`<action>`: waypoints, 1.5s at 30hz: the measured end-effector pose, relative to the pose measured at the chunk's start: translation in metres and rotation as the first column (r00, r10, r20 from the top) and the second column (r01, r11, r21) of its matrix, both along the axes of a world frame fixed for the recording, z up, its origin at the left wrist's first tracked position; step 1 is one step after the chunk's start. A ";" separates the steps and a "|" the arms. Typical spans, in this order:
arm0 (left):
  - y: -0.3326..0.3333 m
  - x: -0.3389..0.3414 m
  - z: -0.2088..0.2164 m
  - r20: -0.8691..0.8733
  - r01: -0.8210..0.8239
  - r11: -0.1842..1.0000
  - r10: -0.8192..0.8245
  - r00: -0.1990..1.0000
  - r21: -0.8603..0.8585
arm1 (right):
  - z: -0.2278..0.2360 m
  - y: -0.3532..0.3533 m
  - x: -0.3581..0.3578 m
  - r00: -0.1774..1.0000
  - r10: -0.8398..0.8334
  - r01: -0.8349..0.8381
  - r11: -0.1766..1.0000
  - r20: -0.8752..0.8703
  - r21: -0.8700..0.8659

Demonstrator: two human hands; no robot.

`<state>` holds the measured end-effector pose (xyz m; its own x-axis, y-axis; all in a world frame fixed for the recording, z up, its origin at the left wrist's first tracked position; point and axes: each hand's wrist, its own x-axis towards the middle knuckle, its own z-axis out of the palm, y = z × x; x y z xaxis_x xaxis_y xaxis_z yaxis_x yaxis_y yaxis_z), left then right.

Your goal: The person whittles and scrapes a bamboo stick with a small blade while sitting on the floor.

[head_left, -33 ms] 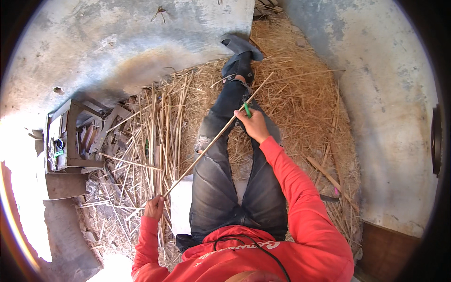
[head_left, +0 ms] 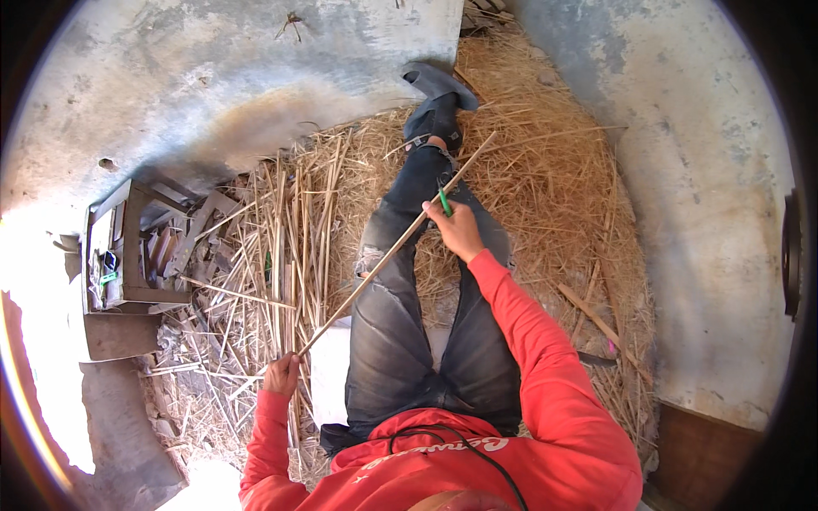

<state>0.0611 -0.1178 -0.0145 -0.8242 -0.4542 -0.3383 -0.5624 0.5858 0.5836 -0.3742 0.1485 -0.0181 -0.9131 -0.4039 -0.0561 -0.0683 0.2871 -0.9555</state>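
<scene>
Slightly shifted, the right hand [head_left: 458, 232] pinches a green-handled tool [head_left: 445, 203] and a strip [head_left: 375, 269], the left hand [head_left: 280, 376] gripping its end; work barely advanced.

A stick [head_left: 366, 278] crossed over the legs [head_left: 388, 341]; strips [head_left: 294, 230] lay to their left, a frame [head_left: 153, 296] farther left, shavings [head_left: 550, 196] right.

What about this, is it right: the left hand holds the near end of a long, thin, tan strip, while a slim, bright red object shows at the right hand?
Not quite: the head view shows that the slim object at the right hand is bright green, not red. The left hand does hold the near end of the long, thin, tan strip.
</scene>
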 end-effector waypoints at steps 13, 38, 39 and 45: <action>0.070 -0.089 0.007 -0.355 0.024 0.997 -0.047 0.934 -0.070 | 0.020 -0.009 0.102 0.944 0.274 -0.176 0.890 -0.183 0.421; 0.128 -0.199 0.035 -0.139 -0.031 0.968 -0.004 0.990 -0.249 | -0.010 -0.003 0.143 0.884 0.439 -0.331 0.830 -0.160 0.450; 0.127 -0.198 0.033 -0.159 -0.019 0.969 -0.021 0.987 -0.247 | -0.011 -0.005 0.143 0.889 0.430 -0.316 0.825 -0.159 0.469; 0.115 -0.173 0.038 -0.236 0.054 0.973 -0.108 0.966 -0.226 | -0.007 -0.008 0.151 0.873 0.454 -0.319 0.805 -0.175 0.500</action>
<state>-0.1121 -0.0025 0.0230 -0.9063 -0.4220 -0.0231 -0.3635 0.7504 0.5521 -0.2231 0.1404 -0.0253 -0.6894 -0.7189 -0.0897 -0.5028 0.5639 -0.6551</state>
